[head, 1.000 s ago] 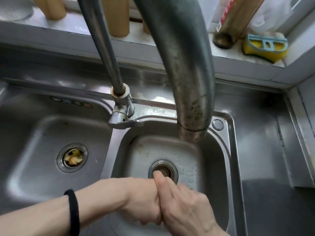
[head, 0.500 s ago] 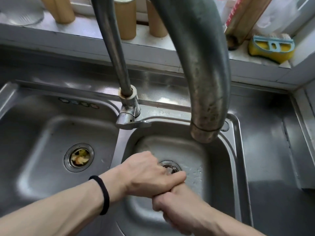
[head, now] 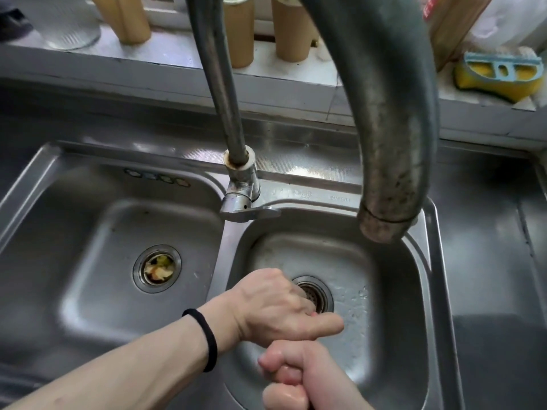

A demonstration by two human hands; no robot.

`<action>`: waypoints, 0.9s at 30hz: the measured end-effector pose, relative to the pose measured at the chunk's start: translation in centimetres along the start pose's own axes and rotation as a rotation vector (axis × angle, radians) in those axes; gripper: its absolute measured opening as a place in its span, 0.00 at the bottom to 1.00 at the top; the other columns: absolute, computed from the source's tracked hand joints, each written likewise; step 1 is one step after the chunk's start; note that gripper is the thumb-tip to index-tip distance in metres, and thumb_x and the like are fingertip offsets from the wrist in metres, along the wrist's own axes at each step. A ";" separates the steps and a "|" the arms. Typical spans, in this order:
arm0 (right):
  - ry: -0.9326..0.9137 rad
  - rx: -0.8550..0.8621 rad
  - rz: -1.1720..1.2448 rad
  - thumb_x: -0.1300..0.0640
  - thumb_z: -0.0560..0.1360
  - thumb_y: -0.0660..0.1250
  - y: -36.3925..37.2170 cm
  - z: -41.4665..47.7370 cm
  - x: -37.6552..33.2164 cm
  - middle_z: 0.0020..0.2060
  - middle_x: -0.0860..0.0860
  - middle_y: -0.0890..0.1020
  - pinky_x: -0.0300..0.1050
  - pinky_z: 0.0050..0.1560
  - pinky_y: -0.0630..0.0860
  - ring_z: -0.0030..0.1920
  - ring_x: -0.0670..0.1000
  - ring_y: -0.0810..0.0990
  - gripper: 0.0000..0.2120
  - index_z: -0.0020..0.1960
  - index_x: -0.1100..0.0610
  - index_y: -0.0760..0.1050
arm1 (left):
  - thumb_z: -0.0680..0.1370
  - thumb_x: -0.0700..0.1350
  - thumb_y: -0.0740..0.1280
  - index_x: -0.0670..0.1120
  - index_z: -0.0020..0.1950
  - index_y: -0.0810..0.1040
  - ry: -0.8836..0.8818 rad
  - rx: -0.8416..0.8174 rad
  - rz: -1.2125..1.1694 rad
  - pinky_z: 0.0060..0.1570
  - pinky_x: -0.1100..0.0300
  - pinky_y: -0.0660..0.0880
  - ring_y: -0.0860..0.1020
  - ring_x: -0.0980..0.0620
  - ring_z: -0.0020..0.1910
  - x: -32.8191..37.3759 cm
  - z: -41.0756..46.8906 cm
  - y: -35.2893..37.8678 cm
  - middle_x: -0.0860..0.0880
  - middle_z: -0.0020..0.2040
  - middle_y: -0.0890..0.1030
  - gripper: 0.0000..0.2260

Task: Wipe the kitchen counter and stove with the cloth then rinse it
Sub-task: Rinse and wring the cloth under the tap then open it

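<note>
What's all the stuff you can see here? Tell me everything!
Stainless steel double sink: one, silver, across the view.
Dull metal tap spout: one, grey, above the right basin.
Round drain strainers: two, silver, one per basin; the left one holds food scraps.
Tan cylinders: three, back ledge.
Yellow sponge in blue holder: one, ledge, right.
Clear glass: one, ledge, left.
Black hair band: one, left wrist.
Left hand: curled, over right basin.
Right hand: curled, wet, beneath it.

The sink [head: 74, 217] is silver-grey steel, grid-embossed along its 12 o'clock edge. The tap spout [head: 393, 128] is dull grey, speckled brown-black toward its mouth. The counter [head: 488, 261] at 3 o'clock is darker grey. At 2 o'clock a sponge [head: 485, 84] is yellow under a pale blue holder [head: 500, 62]. Tan cylinders [head: 241, 34] stand at 12 o'clock. A black band [head: 207, 338] sits at 7 o'clock.
</note>
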State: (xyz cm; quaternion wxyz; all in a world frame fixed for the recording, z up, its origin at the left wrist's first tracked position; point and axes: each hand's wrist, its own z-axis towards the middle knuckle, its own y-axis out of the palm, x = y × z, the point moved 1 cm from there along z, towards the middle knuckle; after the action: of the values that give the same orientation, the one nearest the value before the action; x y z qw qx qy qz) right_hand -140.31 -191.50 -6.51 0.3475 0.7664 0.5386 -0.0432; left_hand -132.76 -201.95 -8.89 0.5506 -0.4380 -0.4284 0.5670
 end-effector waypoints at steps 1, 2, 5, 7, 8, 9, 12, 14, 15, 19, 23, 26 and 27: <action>-0.006 0.028 0.045 0.60 0.67 0.65 0.0 0.1 0.3 0.21 0.46 0.71 0.33 0.25 0.66 0.20 0.41 0.69 0.06 0.33 0.59 0.70 | 0.72 0.48 0.66 0.50 0.50 0.61 -0.020 -0.023 -0.021 0.17 0.64 0.64 0.72 0.51 0.23 -0.1 0.1 0.0 0.51 0.25 0.72 0.15; 0.040 0.082 0.148 0.62 0.66 0.66 -0.1 0.1 0.4 0.21 0.48 0.67 0.33 0.22 0.61 0.19 0.43 0.65 0.08 0.32 0.57 0.68 | 0.71 0.47 0.66 0.50 0.49 0.61 -0.047 -0.063 -0.022 0.17 0.63 0.65 0.72 0.51 0.23 -0.2 0.1 -0.1 0.51 0.25 0.72 0.15; 0.178 0.219 0.023 0.56 0.62 0.72 -0.5 -0.2 0.1 0.21 0.50 0.60 0.37 0.20 0.50 0.18 0.46 0.57 0.18 0.22 0.53 0.64 | 0.70 0.48 0.64 0.51 0.46 0.65 -0.142 -0.076 -0.059 0.18 0.63 0.65 0.74 0.50 0.23 -0.1 0.1 0.2 0.51 0.25 0.74 0.09; 0.174 0.232 -0.293 0.52 0.71 0.70 -1.2 -0.8 -0.7 0.21 0.49 0.68 0.35 0.20 0.55 0.18 0.47 0.62 0.19 0.24 0.53 0.68 | 0.70 0.51 0.62 0.50 0.41 0.72 -0.233 -0.120 -0.128 0.20 0.63 0.62 0.76 0.48 0.24 -0.1 0.2 0.1 0.51 0.26 0.75 0.05; 0.102 0.294 -0.435 0.51 0.73 0.69 -1.9 -1.2 -1.5 0.22 0.48 0.72 0.36 0.22 0.60 0.20 0.47 0.66 0.16 0.29 0.54 0.71 | 0.70 0.52 0.64 0.51 0.40 0.73 -0.273 -0.165 -0.127 0.22 0.62 0.61 0.77 0.48 0.25 -0.2 0.2 0.2 0.51 0.27 0.77 0.05; -0.002 0.384 -0.590 0.49 0.73 0.68 -2.3 -1.5 -2.2 0.26 0.48 0.76 0.39 0.26 0.66 0.24 0.48 0.71 0.12 0.35 0.54 0.73 | 0.69 0.52 0.66 0.51 0.42 0.72 -0.322 -0.234 -0.124 0.24 0.60 0.61 0.80 0.46 0.28 -0.2 0.3 0.2 0.50 0.30 0.79 0.07; -0.295 0.666 -1.074 0.43 0.73 0.68 -3.5 -3.0 -2.6 0.45 0.43 0.82 0.48 0.44 0.77 0.44 0.49 0.81 0.13 0.54 0.43 0.69 | 0.74 0.52 0.67 0.52 0.47 0.69 -0.694 -0.471 -0.338 0.34 0.55 0.63 0.80 0.38 0.42 -0.4 0.9 -0.2 0.47 0.41 0.82 0.09; -0.458 0.802 -1.433 0.48 0.70 0.74 -3.8 -3.8 -2.2 0.59 0.39 0.79 0.48 0.42 0.82 0.52 0.49 0.83 0.31 0.69 0.39 0.65 | 0.76 0.49 0.67 0.48 0.40 0.71 -0.907 -0.583 -0.740 0.34 0.56 0.67 0.75 0.41 0.36 -0.5 1.0 0.2 0.50 0.34 0.78 0.09; -0.534 0.810 -1.540 0.53 0.65 0.79 -4.1 -3.9 -2.0 0.65 0.44 0.79 0.50 0.38 0.83 0.53 0.51 0.84 0.41 0.75 0.46 0.68 | 0.76 0.47 0.68 0.47 0.36 0.73 -0.960 -0.630 -0.945 0.30 0.59 0.67 0.72 0.44 0.32 -0.4 1.1 0.4 0.51 0.29 0.75 0.10; -0.801 0.784 -1.889 0.57 0.63 0.74 -4.4 -3.0 -0.3 0.59 0.57 0.86 0.47 0.27 0.80 0.39 0.58 0.85 0.35 0.70 0.62 0.77 | 0.75 0.43 0.68 0.48 0.39 0.79 -0.848 -0.973 -1.295 0.27 0.62 0.64 0.69 0.49 0.26 1.0 1.8 -0.5 0.51 0.27 0.73 0.04; -0.576 0.697 -1.963 0.52 0.47 0.86 -5.0 -1.8 -0.4 0.21 0.51 0.77 0.38 0.18 0.60 0.18 0.54 0.76 0.23 0.34 0.55 0.77 | 0.76 0.43 0.67 0.47 0.36 0.74 -0.702 -1.058 -0.957 0.34 0.57 0.69 0.72 0.45 0.30 1.7 2.1 -0.7 0.44 0.31 0.78 0.09; -0.346 0.611 -2.003 0.42 0.60 0.80 -4.6 -1.8 -1.5 0.26 0.54 0.81 0.43 0.29 0.60 0.26 0.59 0.82 0.21 0.29 0.51 0.69 | 0.80 0.48 0.63 0.48 0.47 0.74 -0.461 -0.841 -0.401 0.39 0.53 0.68 0.80 0.37 0.44 1.9 2.2 -0.7 0.42 0.48 0.83 0.05; -0.289 0.622 -1.910 0.42 0.70 0.72 -4.4 -1.6 -2.0 0.33 0.54 0.82 0.45 0.33 0.63 0.34 0.61 0.83 0.20 0.32 0.51 0.65 | 0.80 0.48 0.62 0.49 0.51 0.74 -0.399 -0.755 -0.298 0.38 0.53 0.66 0.82 0.36 0.47 1.7 2.2 -0.7 0.44 0.49 0.82 0.04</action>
State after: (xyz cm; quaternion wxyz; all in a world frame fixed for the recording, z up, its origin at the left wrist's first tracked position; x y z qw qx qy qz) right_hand -145.46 -191.37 -6.54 0.0145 0.0592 0.8436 -0.5335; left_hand -134.70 -200.19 -7.74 0.3344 -0.4240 -0.7612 0.3590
